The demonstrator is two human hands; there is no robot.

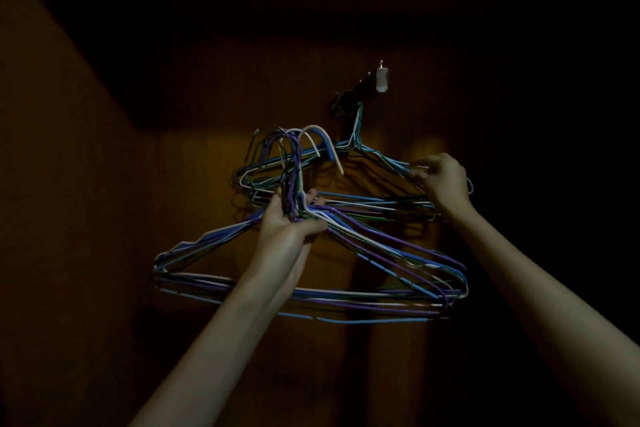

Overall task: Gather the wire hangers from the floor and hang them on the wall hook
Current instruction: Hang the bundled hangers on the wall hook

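Head view, left hand: the left hand point(294, 218) is raised, fingers curled round the necks of a bundle of wire hangers point(346, 291), their hook ends point(294, 146) standing up above the fist
Head view, right hand: the right hand point(441, 180) pinches the shoulder end of the hung hangers point(377, 156), which already dangle from the wall hook point(381, 80)
Where the task's things are: the held bundle hangs in the air below and left of the wall hook, overlapping the hung set
Doing the step well: I would judge it best to keep the hook ends bunched and facing one way, steady the hung set aside, lift the bundle above the peg and lower all the ends over it together
Risk: a loose hanger could snag the hung wires or slip free
Hard to make out: the room is very dark; the peg's shape and how many hangers it holds cannot be told
Out of sight: the floor is not shown, so whether any hangers remain there is unknown
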